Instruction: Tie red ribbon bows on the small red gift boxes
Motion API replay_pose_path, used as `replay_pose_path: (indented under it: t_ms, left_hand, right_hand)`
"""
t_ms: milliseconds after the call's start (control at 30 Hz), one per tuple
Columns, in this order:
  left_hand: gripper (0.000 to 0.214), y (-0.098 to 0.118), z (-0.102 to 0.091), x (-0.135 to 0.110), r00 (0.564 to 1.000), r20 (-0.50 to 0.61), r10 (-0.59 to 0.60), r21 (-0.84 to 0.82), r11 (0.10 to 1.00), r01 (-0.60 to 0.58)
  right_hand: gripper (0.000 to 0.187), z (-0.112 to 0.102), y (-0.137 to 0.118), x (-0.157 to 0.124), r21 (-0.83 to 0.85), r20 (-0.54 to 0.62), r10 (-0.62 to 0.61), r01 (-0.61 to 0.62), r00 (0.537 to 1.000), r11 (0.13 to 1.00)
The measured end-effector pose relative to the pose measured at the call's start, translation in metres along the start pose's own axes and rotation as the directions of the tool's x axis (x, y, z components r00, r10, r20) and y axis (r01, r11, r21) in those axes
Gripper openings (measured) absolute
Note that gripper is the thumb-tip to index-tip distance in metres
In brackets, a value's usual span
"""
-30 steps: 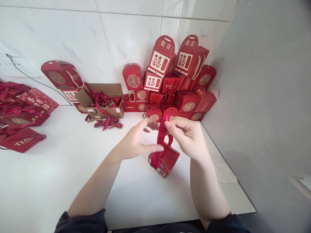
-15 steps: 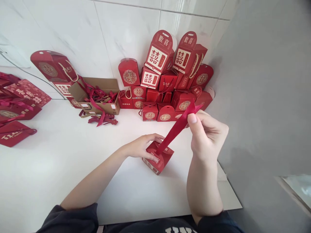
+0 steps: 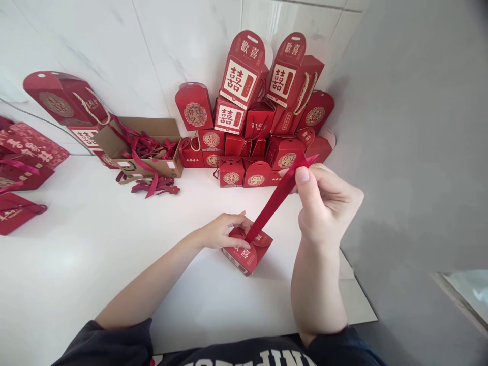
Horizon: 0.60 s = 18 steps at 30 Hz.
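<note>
A small red gift box (image 3: 256, 255) with printed characters and a curved top flap rests on the white table. My left hand (image 3: 227, 230) grips its top, thumb on the near flap and fingers on the far side, close to where a ribbon comes out. That dark red ribbon (image 3: 272, 203) runs up slantwise, stretched straight, from the middle of the box top. Its upper end is pinched between thumb and fingers of my right hand (image 3: 320, 203), raised to the right above the box. A short tip of ribbon sticks out past the pinch.
Many red gift boxes (image 3: 244, 81) are stacked against the tiled wall. A cardboard box (image 3: 168, 168) of ribbons and tags stands to their left, with loose tags (image 3: 156, 187) before it. More red boxes and bags (image 3: 23, 173) lie at far left. A grey wall (image 3: 412, 178) borders the right.
My left thumb and fingers have drawn closer together around the base of the ribbon. The right hand stays raised with the ribbon. The view has shifted slightly.
</note>
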<state>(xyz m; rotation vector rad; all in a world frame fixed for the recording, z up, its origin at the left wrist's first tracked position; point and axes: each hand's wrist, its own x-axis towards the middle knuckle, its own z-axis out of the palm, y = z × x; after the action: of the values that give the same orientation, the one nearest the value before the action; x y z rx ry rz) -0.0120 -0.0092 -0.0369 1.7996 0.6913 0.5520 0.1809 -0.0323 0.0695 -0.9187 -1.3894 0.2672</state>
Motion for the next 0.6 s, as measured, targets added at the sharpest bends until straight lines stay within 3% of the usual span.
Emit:
replay_pose_path:
  t_ms: [200, 367, 600]
  left_hand:
    - [0.017, 0.001, 0.004, 0.001, 0.998, 0.002, 0.067, 0.115, 0.991, -0.067]
    - [0.013, 0.009, 0.01, 0.002, 0.999, -0.021, -0.033, 0.249, 0.968, 0.037]
    - [0.013, 0.003, 0.019, 0.003, 0.985, -0.112, -0.133, 0.136, 0.98, 0.148]
  right_hand:
    - [0.033, 0.002, -0.002, -0.003, 0.002, 0.025, -0.019, 0.019, 1.0, 1.0]
    - [0.032, 0.006, -0.003, -0.004, 0.031, 0.021, -0.063, 0.063, 0.998, 0.998]
    - [0.032, 0.008, 0.003, -0.002, 0.023, -0.005, -0.132, 0.132, 0.991, 0.991]
